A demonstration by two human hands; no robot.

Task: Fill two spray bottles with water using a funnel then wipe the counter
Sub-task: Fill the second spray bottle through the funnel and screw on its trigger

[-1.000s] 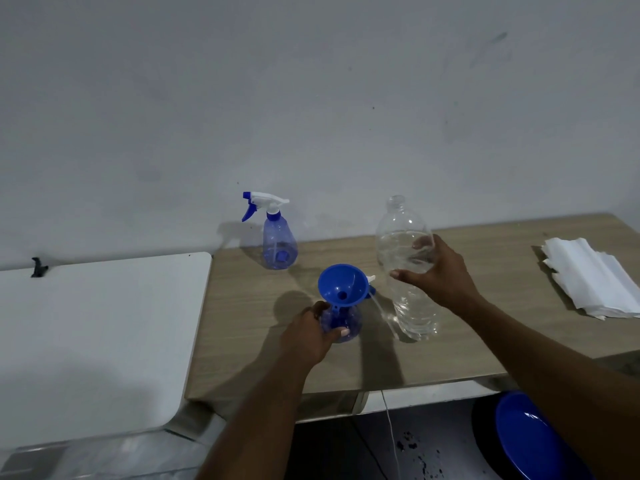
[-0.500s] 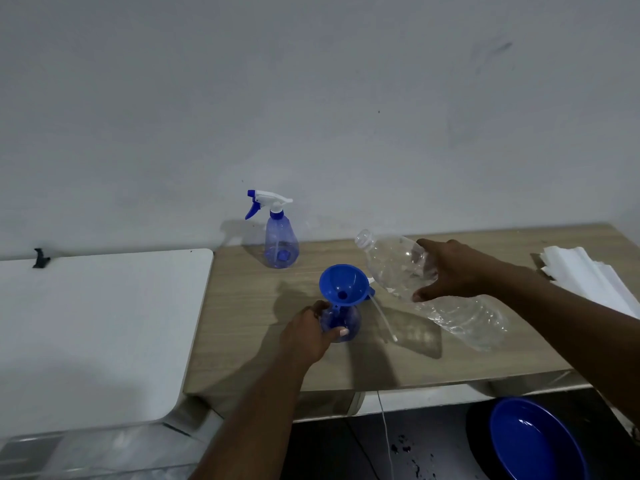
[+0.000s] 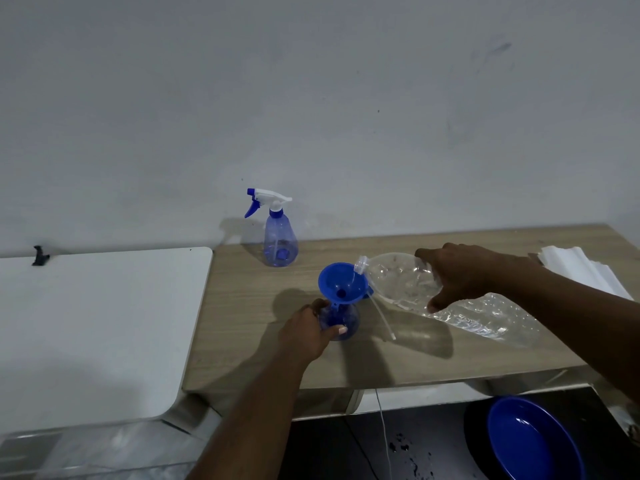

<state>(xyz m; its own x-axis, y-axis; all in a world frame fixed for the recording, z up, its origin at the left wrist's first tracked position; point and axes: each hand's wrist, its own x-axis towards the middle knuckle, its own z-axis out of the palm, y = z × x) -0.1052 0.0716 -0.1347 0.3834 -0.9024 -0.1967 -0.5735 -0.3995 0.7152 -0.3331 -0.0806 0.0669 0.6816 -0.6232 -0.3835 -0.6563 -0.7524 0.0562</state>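
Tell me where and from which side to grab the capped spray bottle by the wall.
Take the capped spray bottle around its narrow upper body, just under the blue collar, coming from the front. It stands upright and alone near the wall, so the front is open. The trigger points left, and the body widens toward the base, so a grip high up probably closes more fully. Both hands are busy now.

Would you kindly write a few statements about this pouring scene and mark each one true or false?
1. The left hand steadies the bottle under the funnel. True.
2. The water bottle stands upright. False: the right hand tips it, mouth over the funnel.
3. The spray bottle by the wall has its trigger head on. True.
4. The paper towels lie on the white table. False: they lie at the wooden counter's right end.
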